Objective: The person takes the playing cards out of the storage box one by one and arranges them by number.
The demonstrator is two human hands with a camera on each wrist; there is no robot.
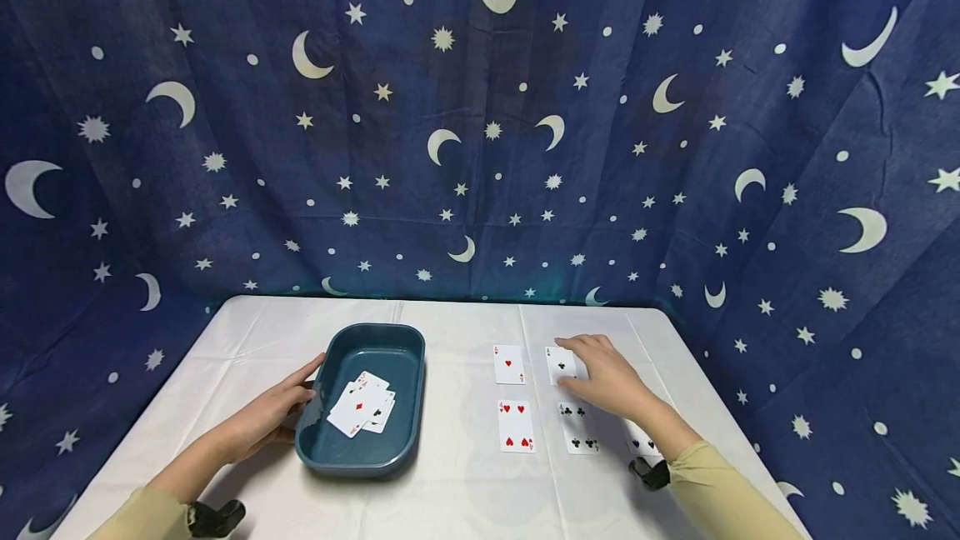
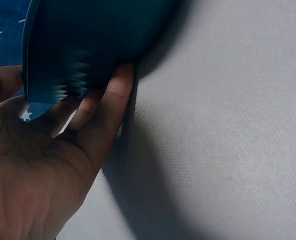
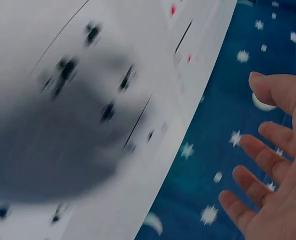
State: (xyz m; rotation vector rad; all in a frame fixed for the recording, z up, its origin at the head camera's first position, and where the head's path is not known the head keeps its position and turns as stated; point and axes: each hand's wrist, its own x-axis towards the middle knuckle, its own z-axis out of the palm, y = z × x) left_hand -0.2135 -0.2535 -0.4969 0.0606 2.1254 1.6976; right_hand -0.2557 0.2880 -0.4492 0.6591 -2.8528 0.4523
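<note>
A midnight-blue curtain point(image 1: 487, 198) printed with pale moons, stars and dots hangs all round the back and both sides, taking up most of what I see. Before it is a table point(image 1: 457, 498) under a white cloth, creased in long lines. Two khaki sleeves point(image 1: 723, 494) reach in from the near side, each with a small black device point(image 1: 213, 518) at the wrist. On the left half of the table sits a deep teal oblong tray point(image 1: 408, 398) with rounded corners. The person's left hand point(image 1: 264, 417) lies along its left side, fingers extended and spread against the outer wall, bracing rather than clutching it. The right hand point(image 1: 609, 375) is over on the right, loosely arched above the ace of clubs point(image 1: 560, 366), thumb and fingers parted with nothing between them; whether a fingertip meets the card I can't tell. Inside the tray lies a small overlapping pile of cards point(image 1: 380, 417), the ace of diamonds point(image 1: 357, 409) uppermost. The loose cards lie face up right of the tray: the ace of hearts point(image 1: 508, 364) with the four of hearts point(image 1: 516, 426) nearer the person, then the ace of clubs with the four of clubs point(image 1: 578, 428) below it. A spade card point(image 1: 641, 442), partly covered by the right wrist, comes last.
</note>
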